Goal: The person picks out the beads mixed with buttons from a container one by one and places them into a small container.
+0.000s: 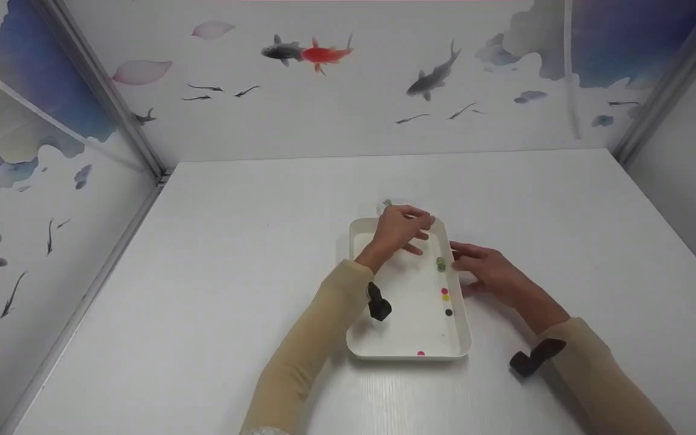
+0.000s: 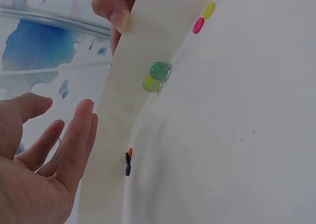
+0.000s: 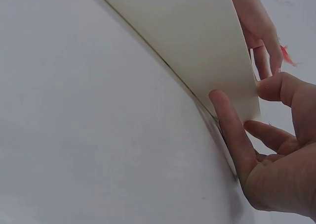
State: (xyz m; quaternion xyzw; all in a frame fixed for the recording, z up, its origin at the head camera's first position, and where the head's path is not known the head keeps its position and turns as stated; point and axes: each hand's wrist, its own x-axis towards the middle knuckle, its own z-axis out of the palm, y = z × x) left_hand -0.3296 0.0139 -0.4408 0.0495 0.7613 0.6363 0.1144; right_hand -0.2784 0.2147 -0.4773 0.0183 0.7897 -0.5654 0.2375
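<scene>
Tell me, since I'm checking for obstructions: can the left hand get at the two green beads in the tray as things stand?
Probably yes. The left hand hovers open over the far end of the tray, and the green beads lie uncovered against its right wall. The right hand is outside that wall.

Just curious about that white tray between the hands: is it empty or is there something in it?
Not empty. The white tray holds a few small things along its right wall: two greenish beads, pink and yellow buttons, and a dark one.

tray (image 1: 408, 350): smooth matt white plastic | beads (image 2: 156, 77) by tray wall: glossy, translucent, glass-like | table (image 1: 203, 272): matt white, faint wood grain | sleeves (image 1: 312, 338): soft beige cloth
</scene>
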